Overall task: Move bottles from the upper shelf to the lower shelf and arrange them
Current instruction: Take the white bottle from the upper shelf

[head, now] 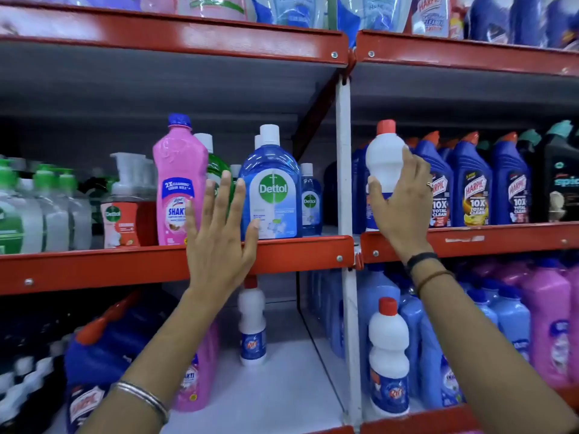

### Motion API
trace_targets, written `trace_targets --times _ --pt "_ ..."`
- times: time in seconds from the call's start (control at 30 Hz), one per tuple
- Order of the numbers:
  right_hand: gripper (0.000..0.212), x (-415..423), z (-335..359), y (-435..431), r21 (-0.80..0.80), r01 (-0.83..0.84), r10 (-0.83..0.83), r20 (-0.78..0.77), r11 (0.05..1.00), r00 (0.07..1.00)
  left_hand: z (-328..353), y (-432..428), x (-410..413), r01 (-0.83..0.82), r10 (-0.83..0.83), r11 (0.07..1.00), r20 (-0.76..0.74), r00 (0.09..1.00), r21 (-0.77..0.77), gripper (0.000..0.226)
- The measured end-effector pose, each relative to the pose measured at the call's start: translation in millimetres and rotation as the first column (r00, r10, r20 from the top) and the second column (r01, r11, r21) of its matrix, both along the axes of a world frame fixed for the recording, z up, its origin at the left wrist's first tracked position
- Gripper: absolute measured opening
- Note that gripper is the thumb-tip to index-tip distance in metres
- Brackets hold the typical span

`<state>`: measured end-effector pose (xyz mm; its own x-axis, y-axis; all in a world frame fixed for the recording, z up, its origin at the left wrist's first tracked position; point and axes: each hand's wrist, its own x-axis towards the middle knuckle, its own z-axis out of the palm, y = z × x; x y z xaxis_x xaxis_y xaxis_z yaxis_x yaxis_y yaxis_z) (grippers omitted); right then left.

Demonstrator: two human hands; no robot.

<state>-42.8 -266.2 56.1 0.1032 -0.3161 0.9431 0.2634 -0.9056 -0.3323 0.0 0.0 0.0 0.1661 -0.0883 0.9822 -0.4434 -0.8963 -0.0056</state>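
My right hand (401, 202) grips a white bottle with a red cap (383, 158) that stands at the left end of the upper shelf (501, 238) in the right bay. My left hand (219, 242) is raised flat with fingers spread in front of the upper shelf's red edge, between a pink Shakti bottle (178, 183) and a big blue Dettol bottle (271, 189), holding nothing. On the lower shelf (282, 386) stand two matching white red-capped bottles, one at the back of the left bay (252, 324) and one at the front of the right bay (388, 355).
Blue Harpic bottles (470, 186) crowd the upper shelf right of the held bottle. A white upright post (344, 183) divides the bays. Light blue bottles (413, 327) and pink ones (548, 324) fill the lower right bay. Dark and pink bottles (194, 380) stand lower left.
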Motion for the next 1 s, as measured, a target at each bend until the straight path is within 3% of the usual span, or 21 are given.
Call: trace_targets --times 0.13,0.23,0.33,0.57,0.67,0.87,1.0 --pt "0.077 14.8 13.9 -21.3 0.153 -0.155 0.179 -0.159 0.976 0.971 -0.2 3.0 11.3 -0.124 0.124 0.992 0.003 0.992 -0.004 0.064" --pt "0.066 20.8 22.5 -34.7 0.255 -0.323 0.375 -0.188 0.911 0.908 -0.1 0.5 13.5 -0.155 0.155 0.988 0.008 0.988 0.011 0.063" --pt "0.057 23.1 24.8 -40.7 0.294 -0.399 0.454 -0.149 0.868 0.878 0.1 2.3 15.1 -0.183 0.183 0.983 0.016 0.983 0.019 0.062" --pt "0.053 7.7 35.1 -40.0 0.327 -0.399 0.456 -0.117 0.857 0.883 -0.3 1.1 13.0 -0.158 0.158 0.987 0.011 0.987 0.017 0.061" --pt "0.063 -7.6 38.8 -36.8 0.309 -0.354 0.399 -0.096 0.883 0.912 -0.2 2.1 11.7 -0.155 0.155 0.987 0.009 0.988 0.03 0.061" --pt "0.075 -41.0 34.4 -19.6 0.391 -0.437 0.399 0.179 0.81 0.899 -1.2 5.2 9.5 -0.101 0.1 0.994 0.027 0.995 0.04 0.057" --pt "0.073 -62.5 31.9 -8.6 0.377 -0.489 0.436 0.222 0.787 0.872 -4.0 11.3 9.9 -0.082 0.081 0.995 0.032 0.996 0.055 0.056"
